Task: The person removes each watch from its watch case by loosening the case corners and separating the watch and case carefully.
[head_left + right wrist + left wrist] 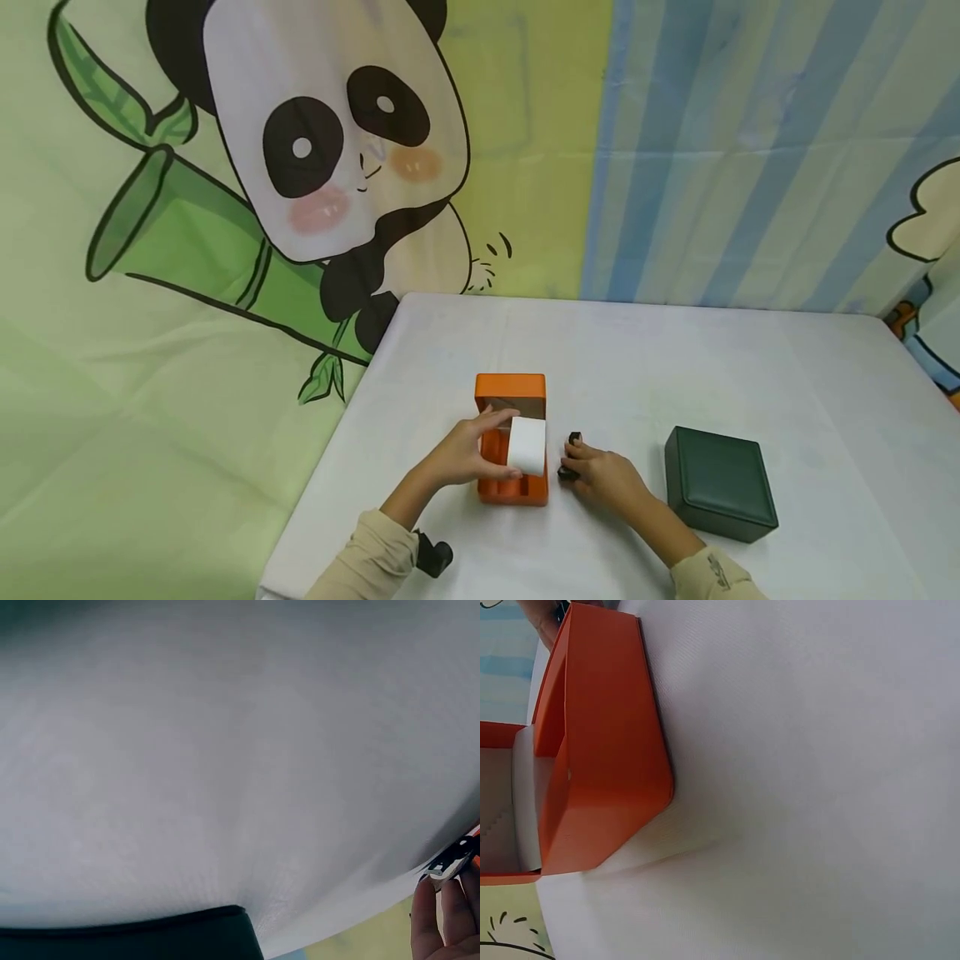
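My left hand (467,452) pinches a white cushion (528,446) between thumb and fingers, over the opened orange box (513,497). The box's lid (511,386) stands up at the back, with a pale lining. Just right of the box, my right hand (603,477) holds a black watch (568,473), largely hidden by the fingers. Silvery parts of the watch (450,862) show at the fingertips in the right wrist view. In the left wrist view, the orange box (611,727) appears from its side, and the left hand is out of sight.
A closed dark green box (722,479) sits on the white-covered table (750,367), right of my right forearm. Its corner (217,934) shows in the right wrist view. A black wrist camera (433,554) is by the left cuff. A panda-print curtain (525,167) hangs behind.
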